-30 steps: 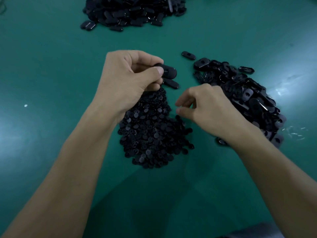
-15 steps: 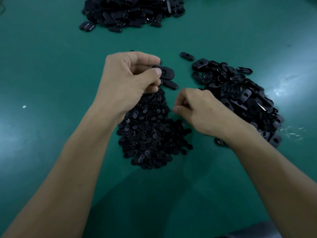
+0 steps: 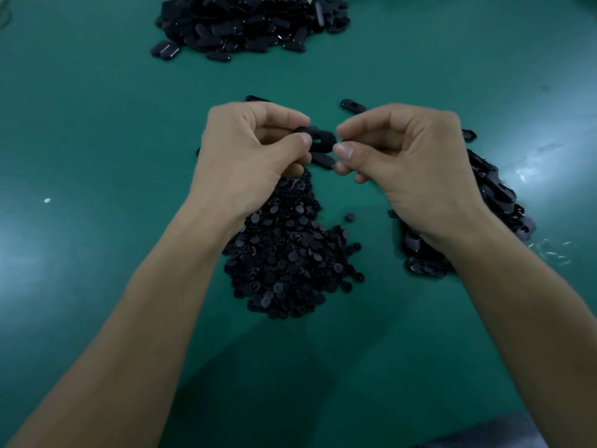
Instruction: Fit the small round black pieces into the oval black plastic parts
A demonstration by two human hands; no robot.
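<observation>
- The oval part is held up between both hands, above the surface and beyond the far tip of the pile of small round pieces.
- The left hand pinches the oval part's left end between thumb and forefinger, with its other fingers curled under.
- The right hand closes thumb and forefinger on the oval part's right end. Its remaining fingers are loosely bent. Whether a round piece sits between those fingertips cannot be told.
- A second oval piece shows just below the oval part. It is unclear whether it is held or lying down.
- Right of the oval part, a heap of oval parts is largely hidden by the right hand and forearm.
- A stray oval lies just beyond the oval part.
- Far beyond it, another dark heap is cut off by the top edge.
- All of it sits on the green surface.
</observation>
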